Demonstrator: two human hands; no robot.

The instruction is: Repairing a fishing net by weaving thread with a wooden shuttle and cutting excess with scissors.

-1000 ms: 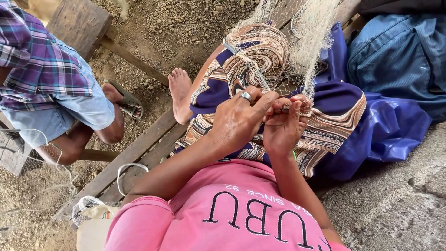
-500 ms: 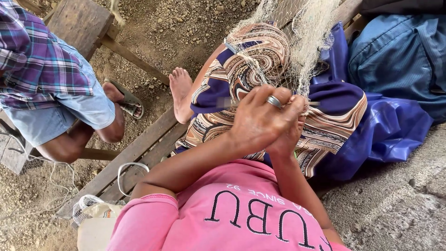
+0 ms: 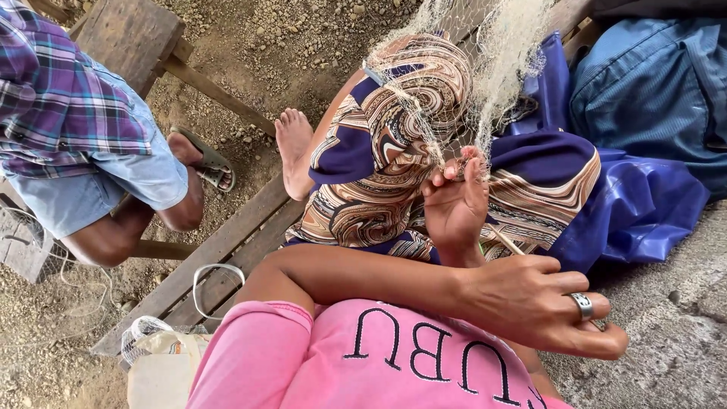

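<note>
My right hand (image 3: 455,206) is raised over my lap, its fingertips pinching a fold of the pale fishing net (image 3: 485,72) that hangs down from above. My left arm crosses my body. My left hand (image 3: 539,305), with a silver ring on one finger, is closed in a fist at the lower right. A thin pale strand (image 3: 503,242) runs from it up toward the net. My lap is covered by a brown and purple swirl-patterned cloth (image 3: 379,167), and my bare foot (image 3: 291,148) rests on wooden planks (image 3: 227,250).
Another person in a plaid shirt and denim shorts (image 3: 83,144) sits at the left on a wooden bench (image 3: 129,34), a sandalled foot on the gravel. A blue tarp (image 3: 644,204) and a blue bag (image 3: 651,91) lie at the right. A plastic bag (image 3: 151,348) sits beside me.
My hands were together at the net. My left hand has drawn away down and to the right with the strand, while my right hand stays up holding the net.
</note>
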